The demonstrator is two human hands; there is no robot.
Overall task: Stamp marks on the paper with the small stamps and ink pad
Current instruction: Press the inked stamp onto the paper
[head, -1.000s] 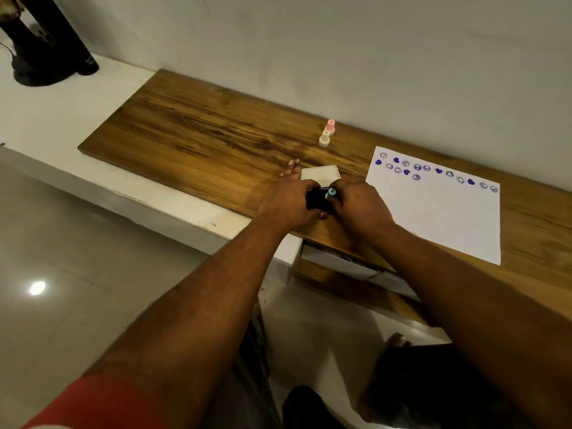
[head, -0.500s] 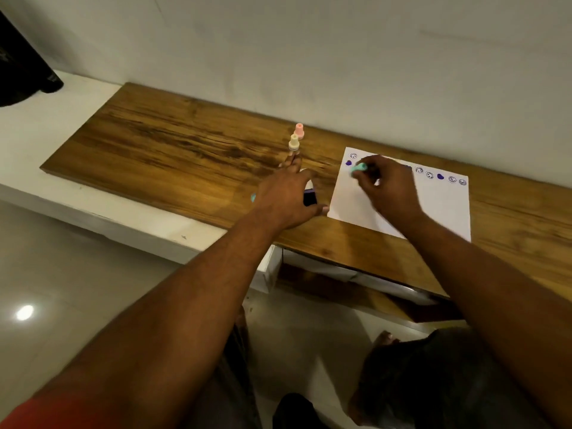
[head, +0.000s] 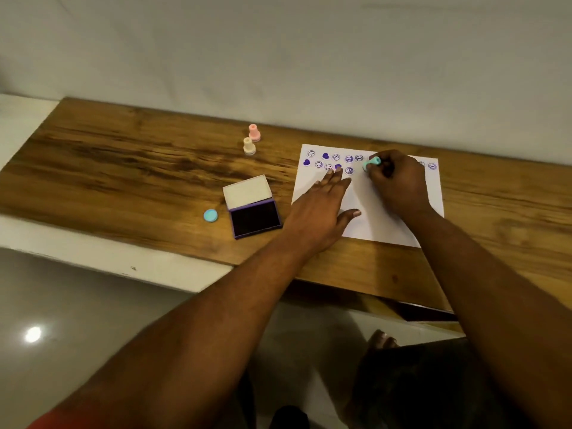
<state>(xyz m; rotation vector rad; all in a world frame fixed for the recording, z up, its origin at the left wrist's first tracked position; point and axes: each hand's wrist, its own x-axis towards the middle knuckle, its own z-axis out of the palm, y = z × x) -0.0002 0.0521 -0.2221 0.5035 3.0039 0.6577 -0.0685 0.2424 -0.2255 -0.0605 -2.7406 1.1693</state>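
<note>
A white paper (head: pixel 380 212) lies on the wooden tabletop (head: pixel 139 181) with two rows of purple marks along its far edge. My right hand (head: pixel 394 182) grips a small teal stamp (head: pixel 372 162), tilted, its face down on the paper in the second row. My left hand (head: pixel 322 209) lies flat, fingers spread, on the paper's left part. The open ink pad (head: pixel 255 218), purple-framed with its white lid folded back, sits just left of the paper. A teal cap (head: pixel 210 215) lies beside the pad.
Two upright stamps, one pink (head: pixel 254 132) and one cream (head: pixel 249 146), stand near the wall behind the pad. A white ledge (head: pixel 102 258) runs along the table's front left. My foot (head: pixel 382 340) shows on the tiled floor below.
My right hand carried the teal stamp from the ink pad to the paper. My left hand let go of the pad and now rests flat on the paper.
</note>
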